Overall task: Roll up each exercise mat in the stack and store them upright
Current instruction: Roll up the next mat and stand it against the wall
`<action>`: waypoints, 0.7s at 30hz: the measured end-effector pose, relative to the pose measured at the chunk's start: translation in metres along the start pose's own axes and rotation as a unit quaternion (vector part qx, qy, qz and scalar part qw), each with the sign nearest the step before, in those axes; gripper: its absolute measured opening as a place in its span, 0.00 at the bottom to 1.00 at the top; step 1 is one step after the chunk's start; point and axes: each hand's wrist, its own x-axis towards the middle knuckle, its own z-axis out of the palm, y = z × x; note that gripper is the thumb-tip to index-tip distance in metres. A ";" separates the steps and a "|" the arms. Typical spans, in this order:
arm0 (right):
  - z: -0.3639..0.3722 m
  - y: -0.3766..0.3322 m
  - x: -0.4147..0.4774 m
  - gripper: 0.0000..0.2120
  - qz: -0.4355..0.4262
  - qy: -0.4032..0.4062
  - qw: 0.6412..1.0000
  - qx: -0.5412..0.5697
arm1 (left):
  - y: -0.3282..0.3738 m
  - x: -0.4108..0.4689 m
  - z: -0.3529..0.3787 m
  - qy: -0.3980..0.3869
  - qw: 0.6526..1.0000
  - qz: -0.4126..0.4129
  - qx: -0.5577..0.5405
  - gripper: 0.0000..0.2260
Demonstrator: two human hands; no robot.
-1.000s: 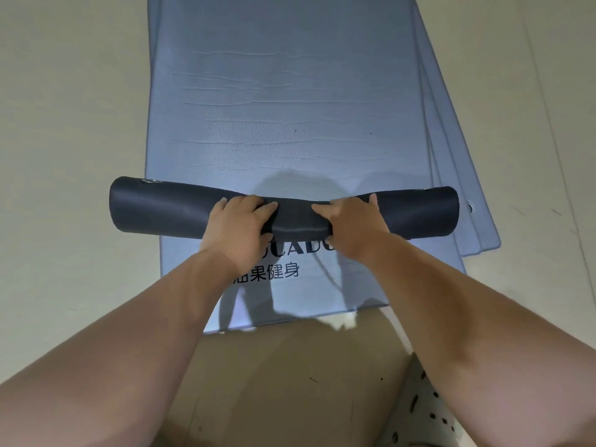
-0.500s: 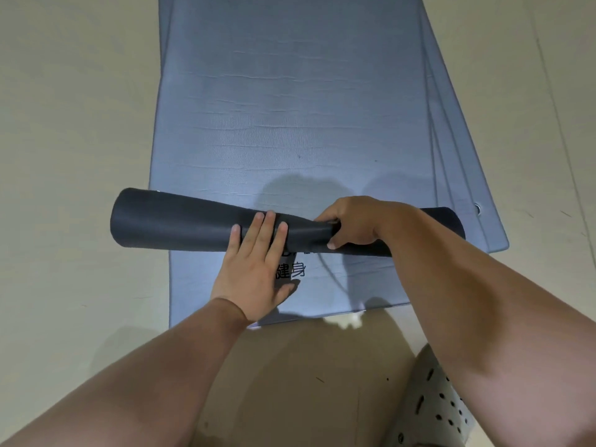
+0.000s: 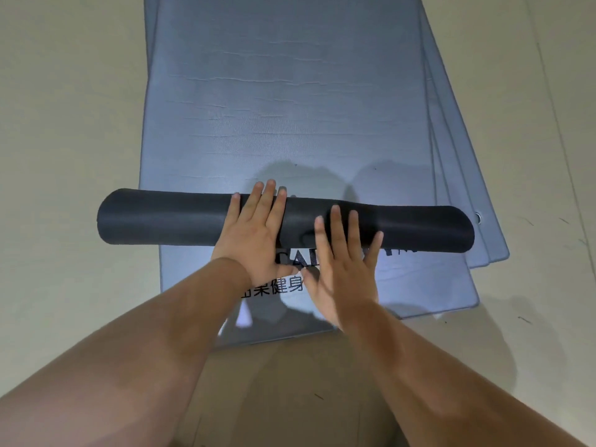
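Gym or fitness studio: stacked grey exercise mats, fitness-brand print, bare floor.

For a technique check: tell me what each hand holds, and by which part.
Nothing is held. The left hand and right hand lie flat, fingers straight, pressing on the middle of the dark roll of the top mat.

Pale beige floor with faint scuffs and seams

Observed a dark charcoal roll, dented slightly mid-length, lying crosswise on a flat stack of blue-grey mats on the floor, lower mats fanned out rightward, black printed lettering just nearside of the roll, metal eyelet beside its right end.
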 end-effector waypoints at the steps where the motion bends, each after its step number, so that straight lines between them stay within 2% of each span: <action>1: 0.002 0.003 0.007 0.52 0.002 -0.014 1.000 -0.010 | -0.002 0.005 -0.004 -0.009 1.000 0.003 0.004 0.60; 6: -0.013 0.006 0.047 0.65 0.018 -0.068 0.996 -0.047 | -0.017 0.039 -0.033 -0.058 0.998 0.025 0.031 0.62; 11: -0.020 0.005 0.082 0.71 0.046 -0.122 0.988 -0.082 | -0.009 0.017 -0.026 0.054 0.995 0.013 0.088 0.53; 14: -0.029 0.011 0.107 0.66 0.040 -0.147 0.985 -0.079 | -0.003 0.003 -0.010 0.023 0.998 -0.013 0.059 0.53; 18: -0.041 0.018 0.129 0.60 0.026 -0.176 0.981 -0.084 | -0.005 0.018 0.000 -0.028 0.998 -0.042 0.035 0.60; 21: -0.046 0.020 0.129 0.55 0.007 -0.146 0.985 -0.096 | -0.011 0.038 -0.008 -0.056 0.997 -0.042 0.028 0.62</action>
